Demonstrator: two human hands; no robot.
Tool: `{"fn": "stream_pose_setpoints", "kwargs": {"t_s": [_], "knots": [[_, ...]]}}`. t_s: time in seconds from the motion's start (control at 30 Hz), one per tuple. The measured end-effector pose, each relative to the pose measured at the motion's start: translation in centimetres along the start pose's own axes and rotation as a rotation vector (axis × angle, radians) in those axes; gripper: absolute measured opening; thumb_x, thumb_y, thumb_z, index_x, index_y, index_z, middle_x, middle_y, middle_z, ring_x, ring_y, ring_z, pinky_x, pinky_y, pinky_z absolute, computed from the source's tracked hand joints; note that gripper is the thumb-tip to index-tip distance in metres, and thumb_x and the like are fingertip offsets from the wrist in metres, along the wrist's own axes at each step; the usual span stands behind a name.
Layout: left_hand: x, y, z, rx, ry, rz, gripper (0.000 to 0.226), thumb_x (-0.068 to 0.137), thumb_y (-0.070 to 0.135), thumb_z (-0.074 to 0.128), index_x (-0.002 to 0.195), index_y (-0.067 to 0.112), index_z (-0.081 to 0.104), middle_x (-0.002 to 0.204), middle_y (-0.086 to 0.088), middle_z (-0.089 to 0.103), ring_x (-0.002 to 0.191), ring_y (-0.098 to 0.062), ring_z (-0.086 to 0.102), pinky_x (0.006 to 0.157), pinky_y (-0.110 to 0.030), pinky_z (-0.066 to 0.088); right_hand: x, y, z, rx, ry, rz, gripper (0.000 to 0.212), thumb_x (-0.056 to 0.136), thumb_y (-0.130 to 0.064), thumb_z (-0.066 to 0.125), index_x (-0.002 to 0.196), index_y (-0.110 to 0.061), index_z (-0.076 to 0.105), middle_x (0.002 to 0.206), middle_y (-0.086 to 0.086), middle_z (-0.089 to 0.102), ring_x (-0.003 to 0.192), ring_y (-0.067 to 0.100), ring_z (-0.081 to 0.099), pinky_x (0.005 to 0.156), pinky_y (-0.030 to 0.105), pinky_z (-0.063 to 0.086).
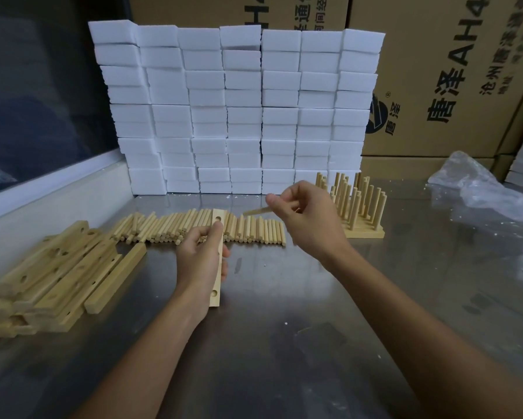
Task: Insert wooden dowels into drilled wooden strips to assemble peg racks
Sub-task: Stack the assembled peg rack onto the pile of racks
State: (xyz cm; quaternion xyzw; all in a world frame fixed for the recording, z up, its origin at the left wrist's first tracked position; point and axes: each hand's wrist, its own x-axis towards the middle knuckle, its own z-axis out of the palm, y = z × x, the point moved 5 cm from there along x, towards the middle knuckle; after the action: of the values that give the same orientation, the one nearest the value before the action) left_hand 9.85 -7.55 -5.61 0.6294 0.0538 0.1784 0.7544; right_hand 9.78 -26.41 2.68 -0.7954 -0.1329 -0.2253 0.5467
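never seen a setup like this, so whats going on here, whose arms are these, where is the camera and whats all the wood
No machine here: the one picture comes from a camera on a person's head, looking down at their own arms over a metal table. The left hand grips a drilled wooden strip, none of its visible holes filled. The right hand pinches a single dowel. Loose dowels lie in a row behind, spare strips are piled at left, finished peg racks stand at right, and white foam blocks are stacked at the back.

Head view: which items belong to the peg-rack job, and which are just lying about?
Job: drilled strip in left hand; dowel in right hand; loose dowels; strip pile; finished racks.
Lying about: white foam blocks; cardboard boxes; plastic wrap.
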Motion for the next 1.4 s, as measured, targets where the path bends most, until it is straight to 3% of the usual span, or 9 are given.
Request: {"fn": "stream_pose_setpoints", "kwargs": {"t_s": [0.17,0.27,0.47,0.57,0.73,0.87,1.07,1.27,1.4], "knots": [[0.0,0.1,0.1,-0.011,0.008,-0.003,0.024,0.096,0.035,0.062,0.084,0.014,0.06,0.053,0.002,0.057,0.038,-0.013,0.045,0.035,-0.023,0.035,-0.5,1.5,0.5,0.081,-0.084,0.207,0.025,0.083,-0.023,0.079,0.082,-0.007,0.061,0.07,0.006,0.069,0.057,0.012,0.068,0.058,0.026,0.056],[0.0,0.2,0.0,-0.003,0.006,0.002,0.024,0.096,0.035,0.062,0.084,0.015,0.06,0.053,0.002,0.057,0.038,-0.013,0.045,0.035,-0.023,0.035,-0.8,1.9,1.2,0.243,-0.155,0.276,0.017,0.094,-0.007,0.064,0.11,-0.006,0.057,0.091,0.016,0.071,0.057,0.021,0.069,0.055,0.025,0.055],[-0.2,0.3,0.0,0.015,0.003,0.009,0.024,0.096,0.036,0.062,0.084,0.016,0.061,0.054,0.003,0.058,0.038,-0.013,0.045,0.036,-0.023,0.036,-1.0,2.5,2.2,0.171,-0.277,0.322,0.054,0.102,0.001,0.036,0.151,-0.023,0.029,0.113,0.008,0.056,0.06,0.018,0.07,0.056,0.024,0.057],[-0.2,0.4,0.0,0.014,-0.005,0.016,0.024,0.096,0.036,0.062,0.083,0.016,0.06,0.054,0.003,0.057,0.038,-0.013,0.045,0.036,-0.024,0.036,-0.9,2.6,2.2,0.14,-0.275,0.319,0.056,0.099,0.003,0.037,0.148,-0.026,0.037,0.103,0.004,0.052,0.065,0.012,0.063,0.057,0.024,0.057],[-0.4,0.5,0.0,0.012,-0.004,0.017,0.025,0.097,0.036,0.061,0.082,0.016,0.059,0.054,0.003,0.057,0.038,-0.013,0.045,0.036,-0.023,0.037,-0.8,2.0,1.5,-0.031,-0.124,0.123,0.026,0.097,-0.042,0.057,0.122,-0.034,0.061,0.09,-0.002,0.065,0.071,0.01,0.063,0.066,0.029,0.05],[-0.4,0.6,0.0,0.009,-0.008,0.012,0.024,0.097,0.035,0.06,0.084,0.015,0.06,0.054,0.003,0.058,0.039,-0.013,0.046,0.037,-0.023,0.038,-0.6,1.3,0.7,-0.02,0.013,0.056,0.015,0.089,-0.04,0.069,0.093,-0.028,0.076,0.082,-0.009,0.069,0.078,0.007,0.065,0.08,0.043,0.058],[-0.3,0.6,0.0,-0.017,-0.016,-0.007,0.022,0.098,0.034,0.058,0.089,0.017,0.066,0.056,0.003,0.059,0.041,-0.014,0.048,0.037,-0.024,0.039,-0.5,1.3,0.6,-0.015,0.019,0.029,0.014,0.095,-0.03,0.061,0.089,-0.022,0.071,0.08,-0.011,0.071,0.078,0.001,0.064,0.081,0.042,0.057],[-0.5,0.7,0.2,-0.048,-0.045,-0.019,0.02,0.099,0.034,0.057,0.089,0.023,0.071,0.059,0.001,0.06,0.044,-0.013,0.049,0.039,-0.024,0.041,-0.5,1.4,1.0,-0.007,-0.007,0.018,0.021,0.098,-0.031,0.057,0.115,-0.028,0.07,0.08,-0.012,0.071,0.074,0.007,0.065,0.066,0.03,0.057],[-0.6,0.9,0.3,-0.044,-0.049,-0.025,0.02,0.099,0.035,0.057,0.09,0.023,0.07,0.06,0.002,0.06,0.044,-0.013,0.05,0.04,-0.024,0.041,-0.6,1.2,0.9,0.018,0.014,-0.016,0.013,0.09,-0.035,0.069,0.1,-0.027,0.074,0.078,-0.009,0.072,0.082,0.003,0.068,0.072,0.016,0.052]]}}
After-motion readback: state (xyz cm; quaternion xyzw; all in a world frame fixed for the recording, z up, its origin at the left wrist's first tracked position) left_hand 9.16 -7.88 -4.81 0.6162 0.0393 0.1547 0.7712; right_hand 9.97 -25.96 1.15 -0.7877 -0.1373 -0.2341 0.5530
